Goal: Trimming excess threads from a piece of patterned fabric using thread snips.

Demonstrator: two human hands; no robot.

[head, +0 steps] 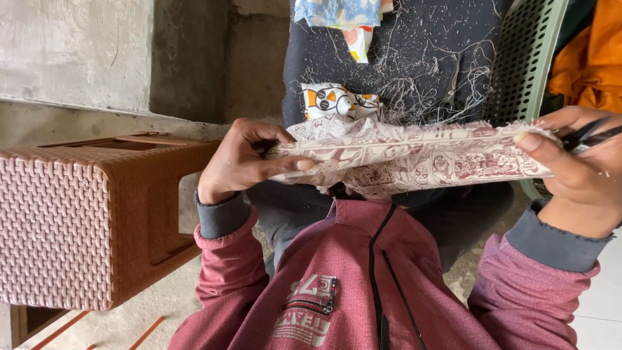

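A folded strip of white fabric with a maroon comic print (414, 159) is stretched flat between my two hands, above my lap. My left hand (243, 162) pinches its left end, thumb on top. My right hand (576, 172) grips the right end with the thumb pressed on the cloth, and black scissors (593, 136) are tucked under the fingers of the same hand. My red zip jacket (363, 279) fills the bottom of the view. My dark trousers (402, 58) are strewn with loose threads.
An orange-and-white printed scrap (337, 100) and a blue patterned scrap (337, 13) lie on my lap. A brown woven plastic stool (84, 220) stands at the left. At the right are a green perforated plastic chair (525, 58) and orange cloth (593, 58). Behind is a concrete wall (78, 52).
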